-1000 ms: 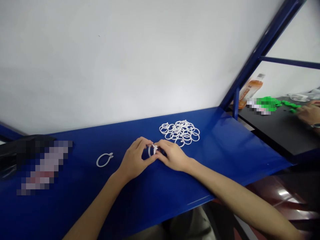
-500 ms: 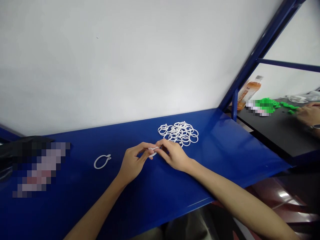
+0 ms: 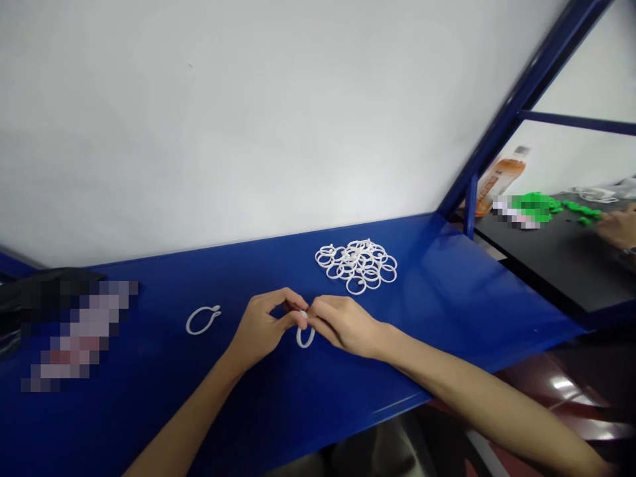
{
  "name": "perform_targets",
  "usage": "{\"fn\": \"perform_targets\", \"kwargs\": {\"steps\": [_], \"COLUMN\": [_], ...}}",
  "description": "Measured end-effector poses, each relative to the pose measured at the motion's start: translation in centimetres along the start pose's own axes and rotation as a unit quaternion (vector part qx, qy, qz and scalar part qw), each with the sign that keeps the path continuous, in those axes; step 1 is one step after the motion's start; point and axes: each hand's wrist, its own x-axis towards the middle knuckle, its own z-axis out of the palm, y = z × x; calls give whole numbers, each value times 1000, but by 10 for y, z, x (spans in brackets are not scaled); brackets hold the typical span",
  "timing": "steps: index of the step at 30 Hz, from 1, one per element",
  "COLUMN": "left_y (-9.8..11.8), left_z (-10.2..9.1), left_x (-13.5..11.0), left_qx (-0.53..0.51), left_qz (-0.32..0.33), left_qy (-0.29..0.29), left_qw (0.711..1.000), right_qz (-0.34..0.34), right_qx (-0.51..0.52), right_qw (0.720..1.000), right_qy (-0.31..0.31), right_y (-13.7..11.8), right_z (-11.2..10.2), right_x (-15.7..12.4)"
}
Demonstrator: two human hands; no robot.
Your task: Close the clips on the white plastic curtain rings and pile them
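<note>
Between my fingertips is a white plastic ring (image 3: 305,337), its loop hanging down and its top hidden by the fingers. My left hand (image 3: 271,324) pinches it from the left, thumb and forefinger closed. From the right, my right hand (image 3: 345,323) is closed on the same ring near its top. Left of my hands, a single white ring with an open clasp (image 3: 201,320) lies flat on the blue table (image 3: 248,424). Just beyond my right hand is a pile of similar white rings (image 3: 358,262).
A black bag (image 3: 54,285) lies at the table's left end, beside a blurred-out item. Blue metal posts (image 3: 497,132) stand at the right. Past them, a black table (image 3: 541,258) holds a drink bottle (image 3: 501,179) and green pieces (image 3: 539,205), with another person's hand (image 3: 619,226) nearby.
The ring in my fingers has turned from nearly flat to hanging downward. My right hand has shifted slightly toward me. The loose ring and the pile stay where they were.
</note>
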Motion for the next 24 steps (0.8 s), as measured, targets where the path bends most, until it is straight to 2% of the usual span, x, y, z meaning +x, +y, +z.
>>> {"fn": "perform_targets", "kwargs": {"steps": [3,6,9,12,15,18,21,24], "left_y": [-3,-8,-12,-11,-6,-4,-7,-9], "left_z": [0,1,2,5,7,5,0,-5], "left_x": [-1,2,4,5,5,6,8,9], "left_qx": [5,18,7,-28,10,71,96,116], "left_qz": [-2,-11,-28,-46,-50,-54,-59,-64], "left_qy": [-26,-37,-17,-11,-16,8,30,16], "left_qw": [1000,999,999,998,999,996,993,991], "right_qz": [-24,0,100,214,265,235,130,44], "right_qx": [-68,-98,-97,-122,-139,-111,-70,-51], "right_qw": [997,995,990,968,953,964,987,997], "right_qy": [-10,-15,16,43,40,59,65,41], "right_y": [-1,-1,-1,1,3,5,6,9], "right_z": [1,6,12,12,6,-1,-5,-5], "right_x": [-2,0,5,9,10,9,8,7]}}
